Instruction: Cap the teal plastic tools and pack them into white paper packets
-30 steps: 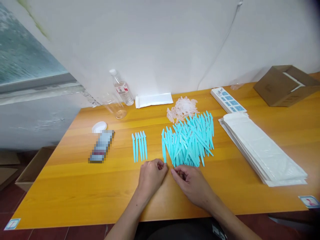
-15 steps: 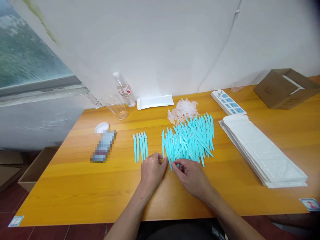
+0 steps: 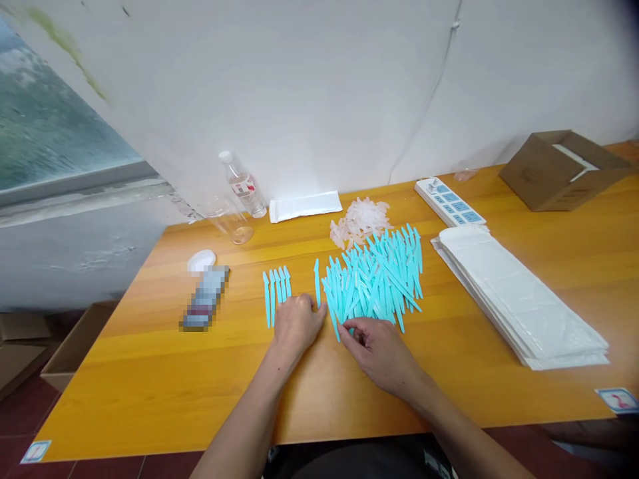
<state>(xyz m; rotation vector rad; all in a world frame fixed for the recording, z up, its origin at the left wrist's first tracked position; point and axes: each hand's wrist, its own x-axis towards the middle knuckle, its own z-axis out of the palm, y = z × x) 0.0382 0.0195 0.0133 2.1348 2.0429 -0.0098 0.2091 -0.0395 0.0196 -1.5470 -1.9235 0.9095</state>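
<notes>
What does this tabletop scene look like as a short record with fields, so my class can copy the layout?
Surface: wooden table
Left hand: by the lower end of a lone teal piece; grip unclear
Right hand: at the near edge of the teal pile; grip unclear
Row: five teal pieces, left of the lone one
Behind pile: pale pink pieces
Right side: white packets, power strip, cardboard box
Back left: labelled bottle, clear jar
</notes>
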